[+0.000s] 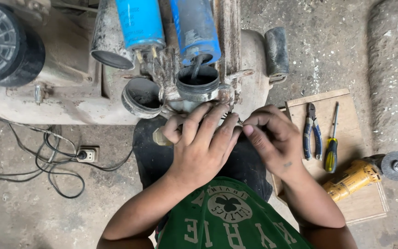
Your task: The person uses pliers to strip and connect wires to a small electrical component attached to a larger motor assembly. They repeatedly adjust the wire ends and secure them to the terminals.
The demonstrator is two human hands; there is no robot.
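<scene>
Both hands are bunched together right at the front of the grimy cream-coloured metal machine body [70, 99], just below the dirty round metal cup with the black inside [199, 83]. That cup is open on top, and a dark hose or cable [198, 63] drops into it from one of the two blue cylindrical canisters [140, 22] above. Next to it, a second grey round cap-like cup [141, 97] sits tilted; it looks empty apart from dirt.

The left hand [203, 143] lies fingers-spread over the part, pressing on it, its grip loose rather than clamped. The right hand [272, 138] is pinched closed on something small at the same spot, too hidden by fingers to tell what.

Off to the right, a flat wooden board [360, 203] on the concrete floor carries blue-handled pliers [312, 131], a yellow-and-black-handled screwdriver [332, 145] and a yellow angle grinder [367, 175]. On the left, black cables [47, 157] run to a wall-type socket [87, 153] lying on the floor.
</scene>
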